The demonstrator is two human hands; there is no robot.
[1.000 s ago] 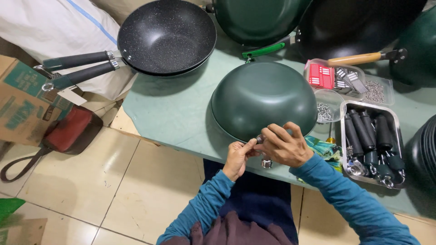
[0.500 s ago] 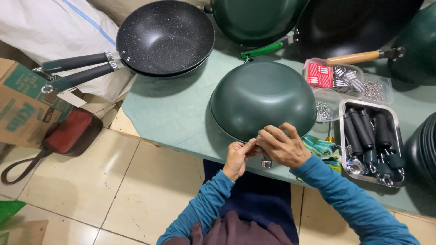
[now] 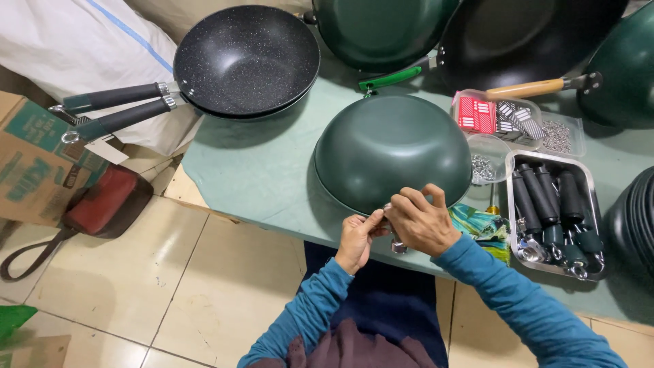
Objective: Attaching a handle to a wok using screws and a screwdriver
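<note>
pale floor tiles show below the green-covered worktop (image 3: 259,184). nearest me, my left hand (image 3: 355,238) and right hand (image 3: 420,221) pinch closed around a small metal fitting at the rim of the upturned green wok (image 3: 392,153), kept at the edge for reach. handle tray (image 3: 591,204) crowds right; speckled pans (image 3: 245,58) sit beyond.

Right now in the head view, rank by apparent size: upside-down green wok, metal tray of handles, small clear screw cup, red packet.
1. Upside-down green wok, largest by far.
2. Metal tray of handles.
3. Small clear screw cup and red packet look about alike; not ranking them.
</note>
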